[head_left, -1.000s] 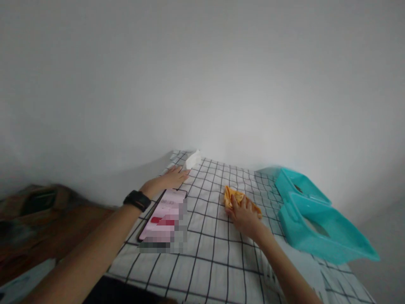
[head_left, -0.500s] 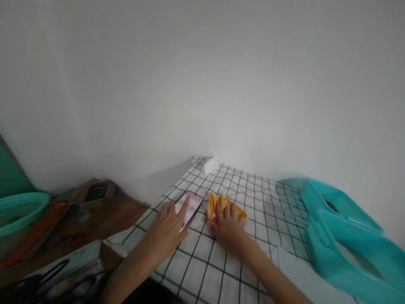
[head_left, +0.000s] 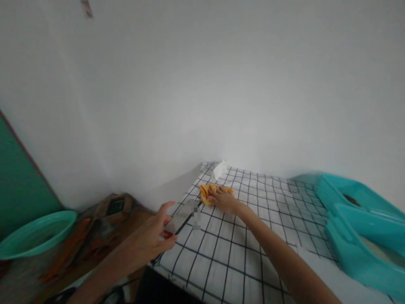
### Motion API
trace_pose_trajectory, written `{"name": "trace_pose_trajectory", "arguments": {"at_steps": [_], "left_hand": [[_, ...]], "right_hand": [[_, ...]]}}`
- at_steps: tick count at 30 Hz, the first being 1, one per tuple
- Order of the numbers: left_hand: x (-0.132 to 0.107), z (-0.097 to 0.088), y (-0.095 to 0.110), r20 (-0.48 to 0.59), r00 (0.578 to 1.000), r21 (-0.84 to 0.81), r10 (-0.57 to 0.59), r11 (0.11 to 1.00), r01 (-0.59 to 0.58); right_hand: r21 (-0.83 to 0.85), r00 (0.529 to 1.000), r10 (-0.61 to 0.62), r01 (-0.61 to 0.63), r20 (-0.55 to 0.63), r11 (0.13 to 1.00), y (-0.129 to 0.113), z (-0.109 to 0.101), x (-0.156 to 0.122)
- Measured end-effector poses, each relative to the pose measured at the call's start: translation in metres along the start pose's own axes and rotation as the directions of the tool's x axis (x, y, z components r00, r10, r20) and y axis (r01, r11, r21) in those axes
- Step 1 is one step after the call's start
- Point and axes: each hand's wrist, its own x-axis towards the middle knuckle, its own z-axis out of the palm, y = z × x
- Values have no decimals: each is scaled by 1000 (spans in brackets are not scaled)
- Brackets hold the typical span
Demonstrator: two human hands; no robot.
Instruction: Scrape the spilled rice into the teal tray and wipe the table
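My left hand [head_left: 160, 232] is closed round the near end of a smartphone [head_left: 183, 216], thumb and fingers at its edges. The phone is tilted above the white cloth with black grid lines [head_left: 218, 245], and part of its far end is blurred out. To the right, my right hand [head_left: 224, 200] presses down on a crumpled yellow cloth [head_left: 205, 192] and grips it with bent fingers. The yellow cloth lies on the grid cloth close to the phone's far end. A white tissue [head_left: 219, 170] stands behind it, near the wall.
Two turquoise plastic bins [head_left: 351, 232] stand on the right side of the grid cloth. At lower left are a green basin [head_left: 41, 234] and a cardboard box [head_left: 115, 207]. A white wall [head_left: 221, 84] rises behind the surface.
My left hand has gone from pointing a finger over the flat-lying phone to holding it, raised and tilted. My right hand has pushed the yellow cloth away from me, toward the tissue. The view has shifted left.
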Motion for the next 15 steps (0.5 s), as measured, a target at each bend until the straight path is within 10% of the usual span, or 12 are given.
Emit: {"name": "trace_pose_trajectory", "arguments": {"at_steps": [4,9,15], "left_hand": [[6,-12,-4,-79,997,-108,20,994,-29],[28,-9,13,-34,999,-66,-10,998,7],[77,29,26,3,992,330,129,936,-123]], "right_hand": [[56,998,-26,22,58,998,-28,0,14],[154,979,-197,187,50,970,-70,12,-61],[-24,994,95,-94,45,995,10,7,-146]]}}
